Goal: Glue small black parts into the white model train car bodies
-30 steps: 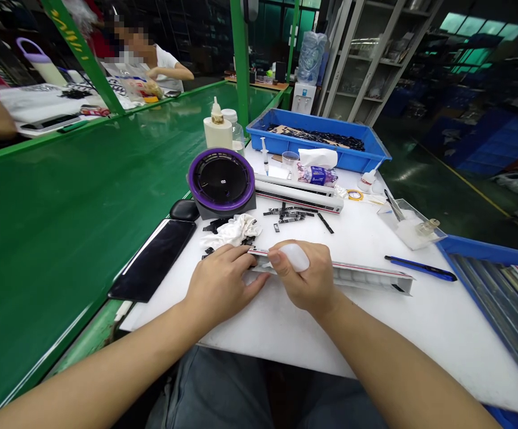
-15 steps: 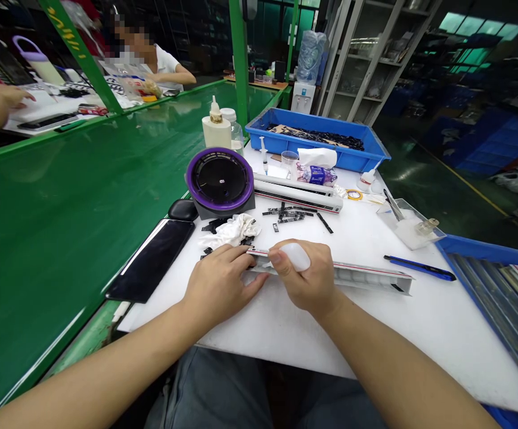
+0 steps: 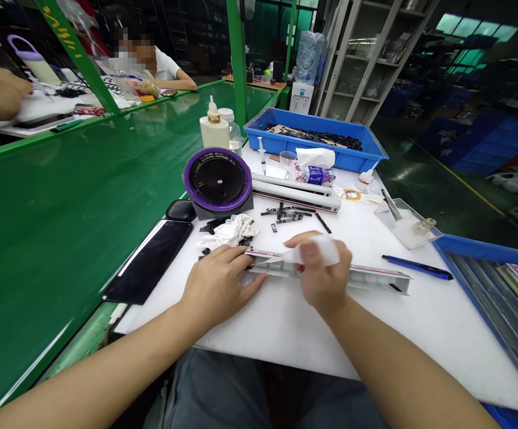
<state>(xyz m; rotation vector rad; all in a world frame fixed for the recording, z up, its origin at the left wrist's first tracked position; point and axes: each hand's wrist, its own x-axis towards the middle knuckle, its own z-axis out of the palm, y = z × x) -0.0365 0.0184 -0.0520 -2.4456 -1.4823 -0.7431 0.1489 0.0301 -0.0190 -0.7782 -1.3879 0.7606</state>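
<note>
Right hand pinches what seems a white wipe on the striped rail, left hand resting open.

A white workbench holds a crumpled cloth, a dark panel and apparently plastic black strips.

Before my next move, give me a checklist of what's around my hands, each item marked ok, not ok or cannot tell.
1. Left hand resting on the near end of the long red-striped strip: ok.
2. Right hand gripping the white pad over the strip: ok.
3. Strip surface under the pad free of marks: cannot tell, the pad hides it.
4. Crumpled white rag lying off the strip, beyond the left fingers: ok.
5. Small black pieces lying apart from the strip: ok.
6. Blue utility knife lying apart from the strip's far end: ok.
</note>
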